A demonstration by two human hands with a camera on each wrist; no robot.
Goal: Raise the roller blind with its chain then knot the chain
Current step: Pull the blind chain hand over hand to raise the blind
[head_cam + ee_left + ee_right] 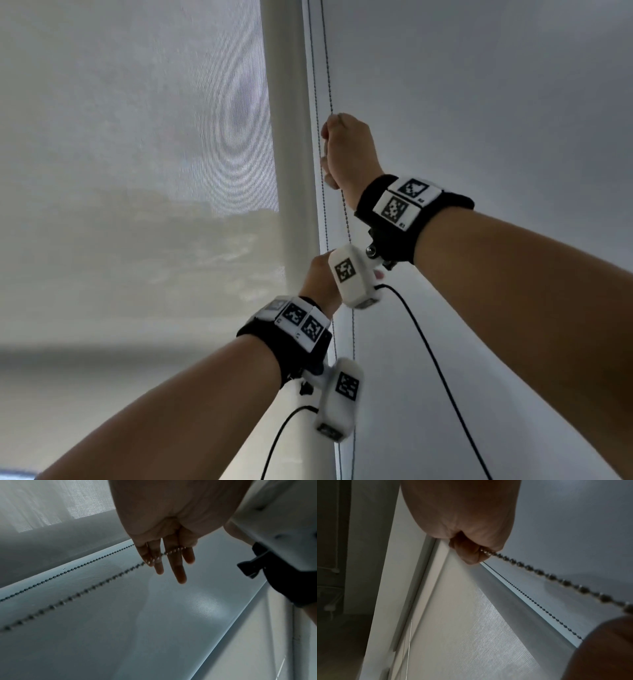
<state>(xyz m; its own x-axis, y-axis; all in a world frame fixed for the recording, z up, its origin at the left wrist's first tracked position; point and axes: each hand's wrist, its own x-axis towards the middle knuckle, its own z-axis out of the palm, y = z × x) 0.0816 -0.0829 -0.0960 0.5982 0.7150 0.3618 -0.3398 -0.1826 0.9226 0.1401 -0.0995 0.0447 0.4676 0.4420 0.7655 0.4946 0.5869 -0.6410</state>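
A translucent roller blind [137, 154] covers the window on the left. Its bead chain [329, 85] hangs in two strands beside the white frame. My right hand [346, 150] is raised high, and its fingers [467, 553] curl tightly round one strand of the chain [539, 570]. The other strand [530, 597] runs free along the blind's edge. Lower down, my left hand [320, 277] is partly hidden behind the right wrist camera. Its fingers [178, 568] are straight, and the near strand of chain [96, 585] lies across them. The far strand [68, 572] passes behind that hand.
A white window frame post [291, 154] stands between the blind and a plain grey wall [479, 85]. Black cables [428, 359] trail down from the two wrist cameras. The chain strands continue down past my left wrist.
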